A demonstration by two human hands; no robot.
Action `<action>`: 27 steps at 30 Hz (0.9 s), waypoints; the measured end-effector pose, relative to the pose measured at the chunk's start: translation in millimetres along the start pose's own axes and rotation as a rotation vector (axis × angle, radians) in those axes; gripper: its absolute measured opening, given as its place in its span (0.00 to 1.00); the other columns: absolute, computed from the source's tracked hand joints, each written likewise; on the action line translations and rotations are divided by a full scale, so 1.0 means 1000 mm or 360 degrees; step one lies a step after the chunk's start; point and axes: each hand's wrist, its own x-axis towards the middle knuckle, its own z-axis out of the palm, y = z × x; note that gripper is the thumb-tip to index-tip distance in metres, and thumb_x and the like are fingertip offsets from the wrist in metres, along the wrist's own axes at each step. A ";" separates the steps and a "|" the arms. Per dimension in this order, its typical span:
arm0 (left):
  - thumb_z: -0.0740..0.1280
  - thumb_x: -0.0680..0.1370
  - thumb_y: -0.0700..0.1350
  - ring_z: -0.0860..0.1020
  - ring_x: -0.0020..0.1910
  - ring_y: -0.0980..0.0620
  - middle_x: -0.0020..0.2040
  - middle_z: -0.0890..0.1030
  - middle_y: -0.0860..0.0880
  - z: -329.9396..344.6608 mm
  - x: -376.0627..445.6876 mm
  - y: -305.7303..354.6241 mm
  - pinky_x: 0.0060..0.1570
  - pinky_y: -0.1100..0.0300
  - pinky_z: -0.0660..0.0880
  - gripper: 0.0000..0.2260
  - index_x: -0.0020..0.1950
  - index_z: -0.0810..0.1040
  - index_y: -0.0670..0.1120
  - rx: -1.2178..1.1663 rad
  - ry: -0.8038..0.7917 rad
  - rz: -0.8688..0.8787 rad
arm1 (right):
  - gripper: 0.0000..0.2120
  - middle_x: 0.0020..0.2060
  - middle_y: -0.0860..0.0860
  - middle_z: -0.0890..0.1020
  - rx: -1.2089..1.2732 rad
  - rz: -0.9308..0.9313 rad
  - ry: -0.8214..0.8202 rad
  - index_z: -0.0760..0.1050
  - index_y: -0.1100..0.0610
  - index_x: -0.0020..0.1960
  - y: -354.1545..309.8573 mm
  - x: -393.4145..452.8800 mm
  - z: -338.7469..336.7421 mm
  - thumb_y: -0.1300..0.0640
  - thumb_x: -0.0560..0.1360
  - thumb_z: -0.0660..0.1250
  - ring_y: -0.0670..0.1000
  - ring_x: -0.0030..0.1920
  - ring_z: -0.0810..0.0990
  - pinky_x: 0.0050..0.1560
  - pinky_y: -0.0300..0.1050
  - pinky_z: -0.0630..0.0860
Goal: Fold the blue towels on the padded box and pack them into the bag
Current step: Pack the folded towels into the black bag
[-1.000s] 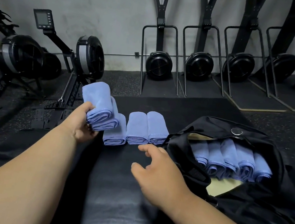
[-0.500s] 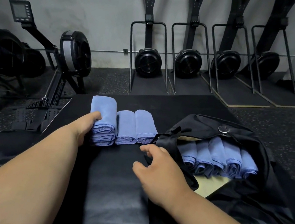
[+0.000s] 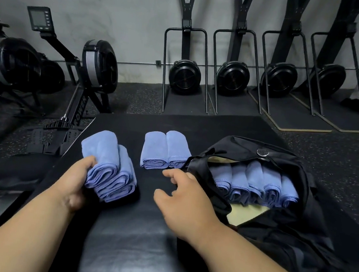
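While the left hand (image 3: 75, 181) grips two folded blue towels (image 3: 109, 172) at the near left of the padded box (image 3: 135, 245), the right hand (image 3: 184, 196) hovers open, fingers loosely spread, holding nothing, just beside the black bag (image 3: 276, 230). Two more folded towels (image 3: 165, 150) sit farther back, five are lined up inside the bag (image 3: 254, 185). Rowing machines (image 3: 45, 66) crowd the left, ski trainers (image 3: 228, 73) line the wall, tops cut off

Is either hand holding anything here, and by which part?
The left hand grips a stack of folded blue towels at its left side. The right hand holds nothing.
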 end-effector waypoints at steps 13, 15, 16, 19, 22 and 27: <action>0.71 0.69 0.47 0.82 0.61 0.39 0.65 0.80 0.34 0.046 -0.192 -0.034 0.66 0.39 0.76 0.22 0.60 0.86 0.37 -0.0340 -0.0649 0.0114 | 0.46 0.62 0.49 0.85 0.1613 0.0465 -0.0505 0.69 0.48 0.75 -0.044 -0.073 0.010 0.35 0.63 0.80 0.53 0.58 0.87 0.63 0.58 0.80; 0.70 0.63 0.43 0.81 0.54 0.38 0.58 0.82 0.32 0.058 -0.208 -0.034 0.65 0.37 0.76 0.20 0.52 0.87 0.38 -0.0121 -0.0449 0.0173 | 0.51 0.63 0.48 0.84 0.1743 0.0429 -0.0386 0.65 0.47 0.76 -0.046 -0.087 -0.005 0.36 0.60 0.84 0.51 0.57 0.87 0.62 0.55 0.81; 0.69 0.64 0.43 0.82 0.52 0.38 0.57 0.83 0.32 0.065 -0.216 -0.034 0.63 0.39 0.77 0.20 0.53 0.87 0.37 -0.0030 -0.0417 0.0197 | 0.52 0.64 0.46 0.83 0.1751 0.0396 -0.0342 0.63 0.44 0.77 -0.046 -0.094 -0.013 0.35 0.60 0.84 0.49 0.57 0.87 0.62 0.53 0.82; 0.65 0.72 0.43 0.85 0.48 0.40 0.57 0.85 0.32 0.093 -0.238 -0.033 0.54 0.47 0.78 0.19 0.58 0.84 0.35 0.0185 -0.0401 0.0225 | 0.64 0.70 0.45 0.78 0.1739 0.0334 -0.0290 0.56 0.41 0.82 -0.040 -0.115 -0.041 0.32 0.55 0.85 0.48 0.62 0.84 0.66 0.51 0.80; 0.65 0.77 0.45 0.85 0.47 0.41 0.54 0.86 0.35 0.128 -0.256 -0.035 0.48 0.52 0.78 0.16 0.59 0.84 0.36 0.0390 -0.0363 0.0239 | 0.49 0.66 0.48 0.82 0.1756 0.0264 -0.0305 0.62 0.43 0.79 -0.026 -0.135 -0.066 0.44 0.66 0.85 0.51 0.59 0.86 0.60 0.51 0.83; 0.69 0.79 0.49 0.86 0.51 0.45 0.55 0.87 0.40 0.186 -0.275 -0.041 0.52 0.52 0.78 0.15 0.60 0.85 0.41 0.0444 -0.0449 0.0358 | 0.29 0.57 0.59 0.87 0.1864 0.0270 -0.0003 0.73 0.51 0.70 0.003 -0.153 -0.111 0.61 0.72 0.78 0.62 0.56 0.87 0.62 0.64 0.81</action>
